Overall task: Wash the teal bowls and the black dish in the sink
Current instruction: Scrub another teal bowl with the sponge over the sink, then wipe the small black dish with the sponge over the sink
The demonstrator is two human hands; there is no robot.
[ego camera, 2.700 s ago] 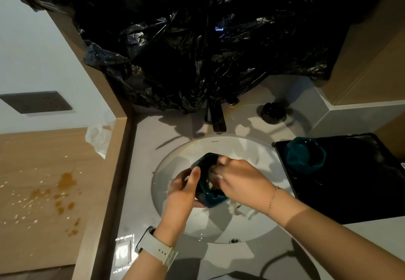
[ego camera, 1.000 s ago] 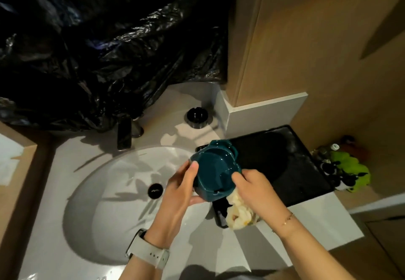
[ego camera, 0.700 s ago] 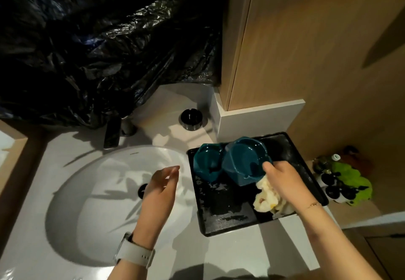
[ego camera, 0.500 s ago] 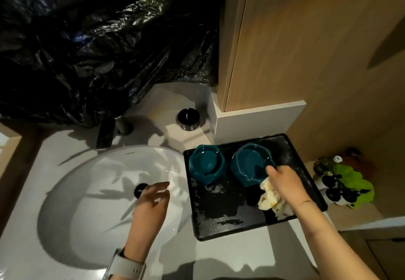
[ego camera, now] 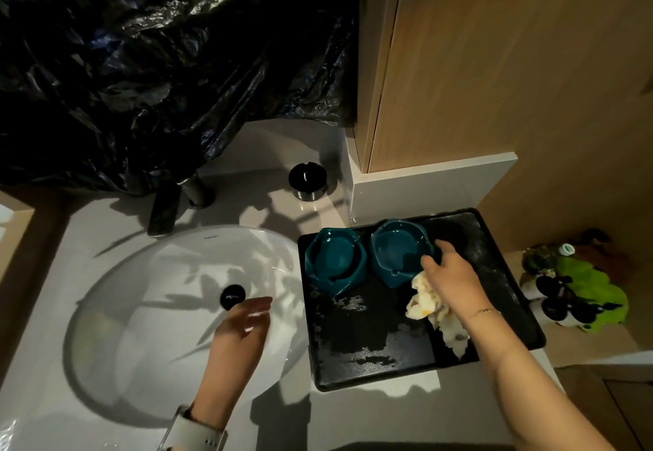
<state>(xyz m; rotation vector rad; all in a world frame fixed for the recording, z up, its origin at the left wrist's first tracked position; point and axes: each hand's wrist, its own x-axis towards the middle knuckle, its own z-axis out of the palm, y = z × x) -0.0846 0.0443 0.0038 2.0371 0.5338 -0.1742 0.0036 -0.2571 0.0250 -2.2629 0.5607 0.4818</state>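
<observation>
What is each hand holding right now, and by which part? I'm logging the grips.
The right hand holds a crumpled pale cloth bunched under its palm, fingertips at the near rim of the right teal bowl. The left hand holds nothing, hovering over the sink.

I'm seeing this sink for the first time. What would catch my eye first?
Two teal bowls, the left teal bowl and the right teal bowl, stand side by side on a wet black tray right of the white sink. The right hand touches the right bowl while holding a pale cloth. Crumpled black plastic hangs behind the tap.
</observation>
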